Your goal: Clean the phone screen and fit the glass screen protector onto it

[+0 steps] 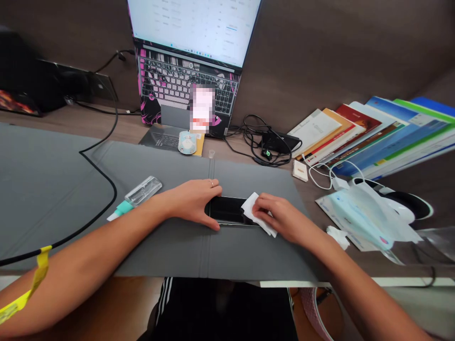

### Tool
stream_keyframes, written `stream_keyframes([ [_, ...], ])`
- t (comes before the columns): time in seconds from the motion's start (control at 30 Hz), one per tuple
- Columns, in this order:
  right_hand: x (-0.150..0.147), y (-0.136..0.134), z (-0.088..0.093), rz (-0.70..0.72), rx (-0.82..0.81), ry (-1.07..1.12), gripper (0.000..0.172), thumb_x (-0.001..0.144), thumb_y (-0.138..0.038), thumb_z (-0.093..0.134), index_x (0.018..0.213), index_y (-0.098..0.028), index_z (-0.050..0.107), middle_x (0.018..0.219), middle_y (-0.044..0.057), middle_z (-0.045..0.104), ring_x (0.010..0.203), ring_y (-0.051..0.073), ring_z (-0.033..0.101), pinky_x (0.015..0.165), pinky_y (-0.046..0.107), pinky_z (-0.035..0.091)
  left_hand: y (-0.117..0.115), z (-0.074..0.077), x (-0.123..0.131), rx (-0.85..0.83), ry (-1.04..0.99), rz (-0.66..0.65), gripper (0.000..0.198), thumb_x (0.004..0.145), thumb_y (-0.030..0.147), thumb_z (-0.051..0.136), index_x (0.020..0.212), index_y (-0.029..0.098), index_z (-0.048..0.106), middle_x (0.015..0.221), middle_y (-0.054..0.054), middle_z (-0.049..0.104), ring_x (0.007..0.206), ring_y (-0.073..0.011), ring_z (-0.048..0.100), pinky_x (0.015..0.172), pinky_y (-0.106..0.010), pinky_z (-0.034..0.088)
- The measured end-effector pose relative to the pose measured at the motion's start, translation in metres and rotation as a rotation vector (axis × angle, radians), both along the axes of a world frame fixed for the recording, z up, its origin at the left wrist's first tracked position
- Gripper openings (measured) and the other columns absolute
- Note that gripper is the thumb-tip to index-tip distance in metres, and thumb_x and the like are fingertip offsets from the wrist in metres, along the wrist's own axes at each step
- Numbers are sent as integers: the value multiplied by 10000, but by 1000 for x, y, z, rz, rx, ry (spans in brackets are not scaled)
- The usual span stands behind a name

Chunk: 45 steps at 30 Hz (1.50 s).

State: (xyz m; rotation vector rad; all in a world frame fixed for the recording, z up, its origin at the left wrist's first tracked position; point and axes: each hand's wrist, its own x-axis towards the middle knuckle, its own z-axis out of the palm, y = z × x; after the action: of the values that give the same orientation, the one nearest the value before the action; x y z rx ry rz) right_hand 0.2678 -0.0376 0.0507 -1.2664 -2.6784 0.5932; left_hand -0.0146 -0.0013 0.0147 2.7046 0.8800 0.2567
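A phone [229, 210] with a dark screen lies flat and sideways on the grey desk mat [163, 255]. My left hand [194, 201] is closed around its left end, the thumb along the near edge and the fingers along the far edge. Bunched in the fingers of my right hand [279, 213] is a white tissue [250, 207], pressed on the right part of the screen and hiding that end. Beside my left forearm, a clear spray bottle [144, 191] with a mint-green top rests on its side.
Behind the mat stands an open laptop [174, 90], with a mouse [187, 142] in front. Black cables and an adapter [280, 141] lie right of it. Books [377, 128] lean at the right, near a blue-white packet [366, 218] and a crumpled tissue [338, 237]. A black cable [103, 184] crosses the left.
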Motion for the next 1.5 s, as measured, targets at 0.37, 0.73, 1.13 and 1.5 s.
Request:
stream_keyframes([
  [0.37, -71, 14, -19, 78, 21, 72, 147, 947, -98, 566, 833, -174, 618, 881, 35, 593, 819, 159, 549, 745, 272, 420, 0, -3, 1, 12, -11, -10, 592, 746, 711, 717, 995, 195, 565, 986, -51, 585, 867, -234, 585, 739, -328, 437],
  [0.73, -10, -1, -12, -7, 68, 76, 178, 986, -147, 510, 834, -176, 598, 862, 49, 594, 784, 168, 561, 724, 286, 438, 0, 1, 0, -59, 3, 22, 641, 733, 713, 726, 1067, 190, 566, 1055, -57, 598, 923, -225, 601, 767, -310, 442],
  [1.13, -3, -41, -26, -53, 266, -59, 568, 1041, -485, 420, 1439, -93, 519, 1504, 216, 524, 1423, 318, 467, 1133, 503, 447, 0, 0, 1, -38, -11, 22, 628, 714, 690, 761, 1050, 193, 575, 1050, -49, 599, 909, -228, 605, 759, -319, 445],
  [1.5, -31, -32, -33, 97, 58, -246, 1150, 877, -824, 400, 1607, 2, 73, 1669, 242, -1, 1558, 348, -7, 1247, 555, 209, 0, 1, 1, 44, -28, 26, 752, 687, 861, 635, 1003, 180, 606, 981, -57, 611, 866, -241, 598, 808, -367, 432],
])
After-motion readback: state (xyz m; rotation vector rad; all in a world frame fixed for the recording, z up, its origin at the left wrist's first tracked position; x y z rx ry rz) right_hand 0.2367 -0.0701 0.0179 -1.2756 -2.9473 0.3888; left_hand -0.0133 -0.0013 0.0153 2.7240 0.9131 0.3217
